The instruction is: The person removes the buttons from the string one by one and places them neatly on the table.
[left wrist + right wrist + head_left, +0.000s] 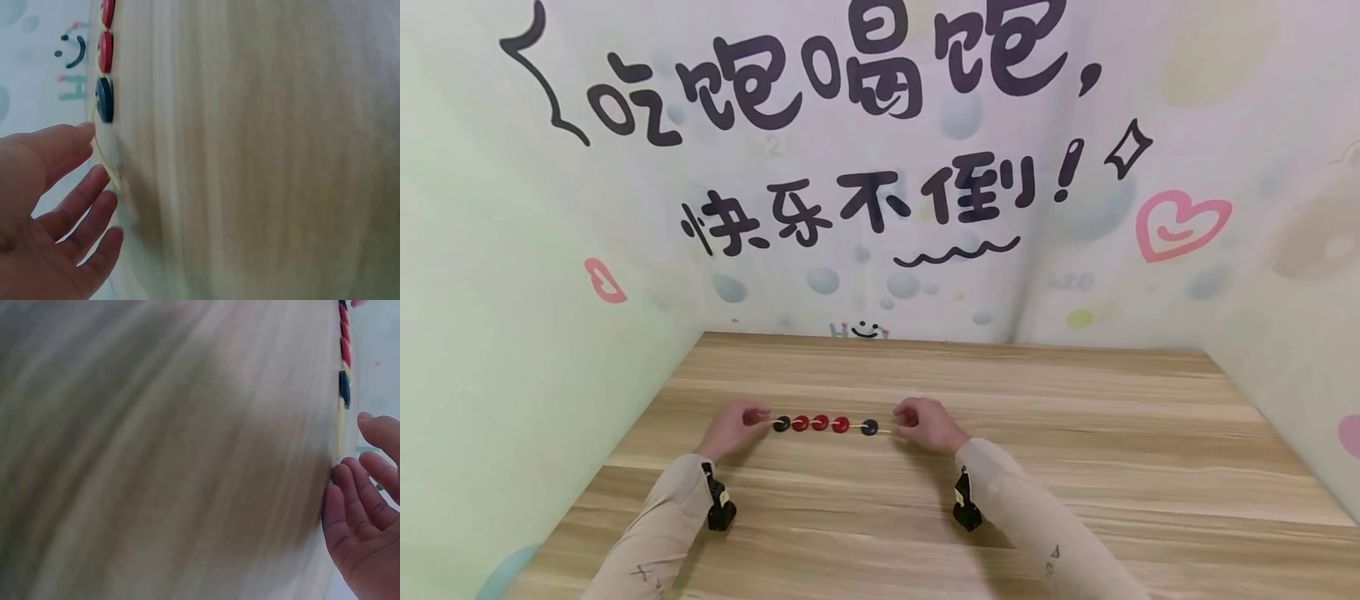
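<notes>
A yellow cord (pixel 853 426) lies left to right on the table, carrying three red discs (pixel 820 422) between two dark blue ones. The left hand (pixel 739 427) is at the cord's left end, beside one dark disc (pixel 105 100). In the left wrist view its thumb and fingers are apart, with the thumb tip and forefinger close against the cord; whether they touch it is unclear. At the right end is the right hand (pixel 928 423), its fingers loosely bent and thumb apart. The right wrist view shows the cord's end (pixel 340 434) close to these fingertips, with no visible grip.
The wood-grain table (pixel 850 517) meets a printed backdrop (pixel 865 283) with black lettering along its far edge. Light side walls stand left and right. A black device is strapped at each wrist, below the beige sleeves (pixel 658 508).
</notes>
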Action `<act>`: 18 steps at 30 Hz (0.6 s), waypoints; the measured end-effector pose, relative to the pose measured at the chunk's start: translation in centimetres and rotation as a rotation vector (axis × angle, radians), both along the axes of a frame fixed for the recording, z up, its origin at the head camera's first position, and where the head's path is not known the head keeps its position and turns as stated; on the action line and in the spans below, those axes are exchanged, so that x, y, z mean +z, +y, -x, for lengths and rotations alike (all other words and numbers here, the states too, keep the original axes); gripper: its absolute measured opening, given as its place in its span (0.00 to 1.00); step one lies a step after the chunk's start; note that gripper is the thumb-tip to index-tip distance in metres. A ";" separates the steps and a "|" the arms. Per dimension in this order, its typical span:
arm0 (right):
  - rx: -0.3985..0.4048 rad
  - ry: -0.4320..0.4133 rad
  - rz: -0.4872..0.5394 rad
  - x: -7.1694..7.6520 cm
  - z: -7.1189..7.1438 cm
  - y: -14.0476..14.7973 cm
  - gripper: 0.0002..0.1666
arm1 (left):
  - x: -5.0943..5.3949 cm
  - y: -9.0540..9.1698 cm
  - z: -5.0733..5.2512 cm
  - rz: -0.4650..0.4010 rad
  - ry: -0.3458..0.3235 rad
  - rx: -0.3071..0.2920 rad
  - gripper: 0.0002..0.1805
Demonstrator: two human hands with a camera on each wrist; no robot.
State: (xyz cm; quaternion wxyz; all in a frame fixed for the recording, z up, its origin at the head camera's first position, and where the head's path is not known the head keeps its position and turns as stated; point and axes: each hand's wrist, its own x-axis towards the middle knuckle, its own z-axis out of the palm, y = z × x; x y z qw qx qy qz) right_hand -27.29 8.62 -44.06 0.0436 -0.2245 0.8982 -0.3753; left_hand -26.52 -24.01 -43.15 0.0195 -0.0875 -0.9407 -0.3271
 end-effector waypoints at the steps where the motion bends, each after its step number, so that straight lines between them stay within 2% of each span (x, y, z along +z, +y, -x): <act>1: -0.003 0.002 -0.005 -0.1 0.0 0.0 0.14 | -0.1 -0.2 0.1 0.002 -0.001 -0.010 0.13; 7: -0.029 -0.024 -0.009 -0.2 0.0 0.1 0.09 | -0.9 -1.0 0.2 -0.029 0.021 -0.042 0.10; 14: -0.014 -0.026 -0.004 -0.4 0.4 0.0 0.07 | -1.1 -1.7 0.3 -0.113 -0.008 -0.037 0.08; 18: -0.020 -0.024 -0.009 -0.6 0.7 0.2 0.03 | -1.2 -1.9 0.4 -0.104 -0.007 -0.035 0.06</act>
